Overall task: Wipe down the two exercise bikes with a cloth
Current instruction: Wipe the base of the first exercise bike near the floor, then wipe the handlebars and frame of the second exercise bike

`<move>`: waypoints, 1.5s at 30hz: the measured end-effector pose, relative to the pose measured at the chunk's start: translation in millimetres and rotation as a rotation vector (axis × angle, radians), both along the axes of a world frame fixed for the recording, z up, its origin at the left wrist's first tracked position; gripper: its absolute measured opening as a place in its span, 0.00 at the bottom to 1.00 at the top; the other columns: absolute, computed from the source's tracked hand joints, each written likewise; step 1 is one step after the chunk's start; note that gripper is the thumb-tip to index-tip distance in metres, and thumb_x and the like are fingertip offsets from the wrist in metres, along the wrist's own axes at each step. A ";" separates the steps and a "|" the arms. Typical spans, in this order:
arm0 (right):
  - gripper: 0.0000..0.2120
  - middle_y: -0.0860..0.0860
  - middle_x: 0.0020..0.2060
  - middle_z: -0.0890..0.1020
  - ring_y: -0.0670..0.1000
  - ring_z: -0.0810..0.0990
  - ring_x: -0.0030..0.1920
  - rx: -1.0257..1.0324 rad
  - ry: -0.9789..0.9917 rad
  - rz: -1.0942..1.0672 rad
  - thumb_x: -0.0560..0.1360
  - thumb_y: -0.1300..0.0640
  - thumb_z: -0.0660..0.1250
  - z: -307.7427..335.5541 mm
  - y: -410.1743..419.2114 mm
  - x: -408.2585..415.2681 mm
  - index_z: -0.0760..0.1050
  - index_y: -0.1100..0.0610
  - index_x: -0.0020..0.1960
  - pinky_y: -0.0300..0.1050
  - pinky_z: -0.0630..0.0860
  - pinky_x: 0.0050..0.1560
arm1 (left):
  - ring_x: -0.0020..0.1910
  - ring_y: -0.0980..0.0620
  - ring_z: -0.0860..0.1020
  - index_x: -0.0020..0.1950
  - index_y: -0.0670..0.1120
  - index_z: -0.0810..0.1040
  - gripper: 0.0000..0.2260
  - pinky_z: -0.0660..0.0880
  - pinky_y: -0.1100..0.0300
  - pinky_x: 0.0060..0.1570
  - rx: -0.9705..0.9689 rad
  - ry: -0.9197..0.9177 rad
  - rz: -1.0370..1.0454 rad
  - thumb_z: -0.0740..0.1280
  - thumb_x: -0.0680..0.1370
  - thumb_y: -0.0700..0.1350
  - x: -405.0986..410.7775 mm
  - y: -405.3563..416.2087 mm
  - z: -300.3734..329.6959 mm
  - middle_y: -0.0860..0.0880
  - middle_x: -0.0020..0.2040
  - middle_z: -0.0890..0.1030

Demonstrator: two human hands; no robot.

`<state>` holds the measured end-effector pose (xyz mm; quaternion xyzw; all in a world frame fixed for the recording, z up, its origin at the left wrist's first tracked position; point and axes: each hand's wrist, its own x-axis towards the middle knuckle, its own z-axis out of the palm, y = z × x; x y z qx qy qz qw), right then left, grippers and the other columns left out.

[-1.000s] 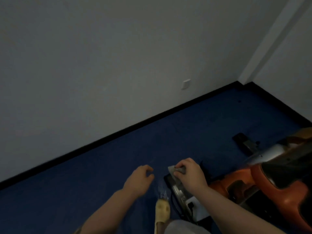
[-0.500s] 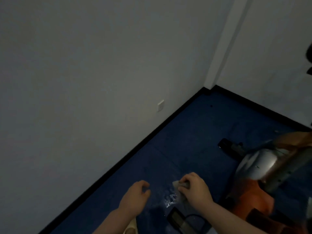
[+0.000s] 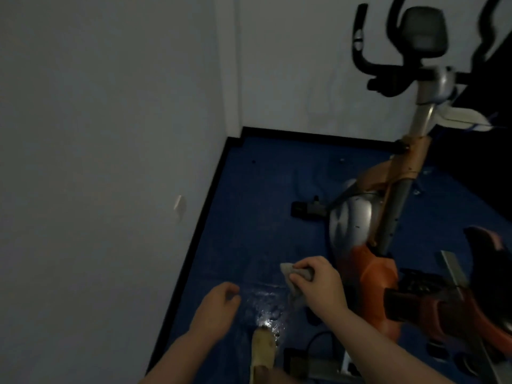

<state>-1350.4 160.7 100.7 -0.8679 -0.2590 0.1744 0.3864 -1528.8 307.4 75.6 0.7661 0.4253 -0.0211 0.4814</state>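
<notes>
Both hands sit low in my view now. My right hand has its fingers pressed together around the cloth, a grey wad whose corner pokes out to the left past the knuckles; it hangs over the blue floor, just left of the orange housing of the nearer exercise bike. My left hand is loosely curled and holds nothing, near the right one but apart from it.

What has changed is the view more than the hands. Over the last second my head has lifted and swung right: the wall that filled the picture has slid left, and the bike's upright post, black handlebars and console have come into sight, blurred by the motion. The cloth hand, which a second ago rested on a dark part low on a machine, is off that part now and is not touching the bike.

I judge that low patch finished and the upper frame next. A wet sheen shows on the floor between my hands. I cannot clearly make out a second bike.
</notes>
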 end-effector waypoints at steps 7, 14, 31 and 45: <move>0.08 0.45 0.44 0.76 0.42 0.76 0.45 -0.047 0.008 -0.124 0.68 0.59 0.75 -10.2 19.0 66.6 0.77 0.50 0.42 0.31 0.68 0.43 | 0.53 0.58 0.76 0.59 0.51 0.76 0.10 0.71 0.62 0.56 0.025 0.012 -0.181 0.64 0.78 0.46 92.0 50.3 -6.2 0.52 0.58 0.78; 0.08 0.43 0.43 0.74 0.41 0.73 0.43 -0.057 -0.074 -0.196 0.69 0.57 0.75 6.2 56.9 163.2 0.78 0.50 0.44 0.33 0.67 0.45 | 0.55 0.55 0.76 0.60 0.48 0.76 0.12 0.72 0.60 0.58 0.064 -0.064 -0.254 0.63 0.78 0.45 216.3 104.9 21.5 0.51 0.59 0.78; 0.08 0.46 0.46 0.78 0.38 0.76 0.48 0.197 -0.247 -0.655 0.69 0.59 0.75 75.1 156.3 318.4 0.80 0.52 0.47 0.24 0.69 0.48 | 0.53 0.66 0.74 0.60 0.54 0.75 0.10 0.68 0.74 0.46 0.075 -0.318 -0.616 0.62 0.79 0.47 460.6 224.6 90.6 0.57 0.58 0.77; 0.12 0.46 0.53 0.73 0.41 0.74 0.52 0.345 -0.488 -0.603 0.74 0.57 0.69 172.5 161.5 480.4 0.78 0.54 0.57 0.27 0.70 0.53 | 0.41 0.65 0.77 0.49 0.51 0.77 0.09 0.70 0.76 0.39 -0.157 -0.823 -0.305 0.58 0.81 0.45 644.3 125.4 178.3 0.54 0.45 0.80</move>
